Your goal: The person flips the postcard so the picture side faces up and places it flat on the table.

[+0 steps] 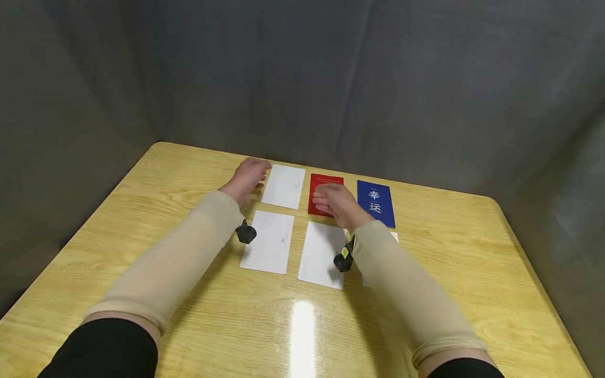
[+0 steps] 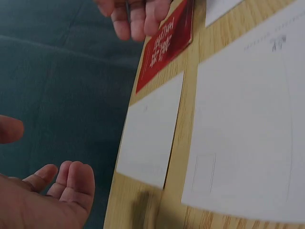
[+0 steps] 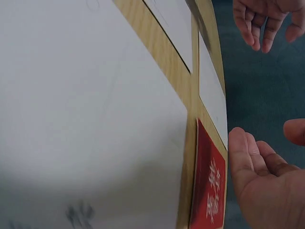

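Observation:
Cards lie on the wooden table in two rows. My left hand point(image 1: 247, 179) hovers with relaxed fingers at the left edge of the white back-row card point(image 1: 284, 186), holding nothing. Over the red card point(image 1: 325, 179) is my right hand point(image 1: 339, 203), loosely bent and free of any object; it hides part of that card. In the right wrist view its thumb and fingers point(image 3: 238, 143) stand apart. Light characters show on the red card point(image 3: 209, 186) there. To the right lies a blue card point(image 1: 384, 210) with white and gold characters.
The front row holds a white card point(image 1: 268, 241) at left, another white card point(image 1: 316, 257) in the middle, and a third point(image 1: 366, 282) mostly hidden under my right forearm. A grey curtain point(image 1: 302, 79) hangs behind the table point(image 1: 449, 262). Light glares near the front.

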Motion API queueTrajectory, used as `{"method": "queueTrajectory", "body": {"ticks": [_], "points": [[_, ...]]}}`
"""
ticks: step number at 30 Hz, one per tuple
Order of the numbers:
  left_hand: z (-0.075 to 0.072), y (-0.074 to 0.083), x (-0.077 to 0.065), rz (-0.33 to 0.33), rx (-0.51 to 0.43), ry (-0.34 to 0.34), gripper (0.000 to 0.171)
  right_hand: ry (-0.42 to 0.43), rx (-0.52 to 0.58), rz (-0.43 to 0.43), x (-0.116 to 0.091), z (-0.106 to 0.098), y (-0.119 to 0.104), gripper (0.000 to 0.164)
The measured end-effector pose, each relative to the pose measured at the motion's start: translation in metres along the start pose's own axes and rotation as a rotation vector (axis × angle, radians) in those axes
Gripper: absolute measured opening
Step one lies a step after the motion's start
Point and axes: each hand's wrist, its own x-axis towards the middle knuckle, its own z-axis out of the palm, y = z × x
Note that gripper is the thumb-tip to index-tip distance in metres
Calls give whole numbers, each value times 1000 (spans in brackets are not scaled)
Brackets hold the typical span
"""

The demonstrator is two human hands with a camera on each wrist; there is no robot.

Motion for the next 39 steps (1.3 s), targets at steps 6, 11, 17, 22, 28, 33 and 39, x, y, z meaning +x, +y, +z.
{"method": "queueTrajectory", "body": {"ticks": [6, 11, 17, 22, 28, 33, 39], "points": [[-9, 0, 5, -24, -20, 50, 37, -17, 1, 17, 1, 13, 4, 44], [-12, -4, 11, -83, -16, 65, 36, -16, -16, 13, -1, 19, 8, 45], [-13, -12, 15, -108, -6, 56, 40, -2, -38, 20, -1, 27, 10, 46], [-10, -17, 16, -102, 40, 38, 24, 37, -44, 58, 1, 31, 9, 45], [-8, -16, 16, -168, -17, 19, 49, 45, 40, 109, 2, 32, 5, 47], [-9, -15, 17, -215, -71, 1, 60, 37, 84, 114, 2, 33, 3, 47], [-8, -17, 16, -230, -65, -3, 57, 30, 89, 126, 0, 32, 3, 39]]}}
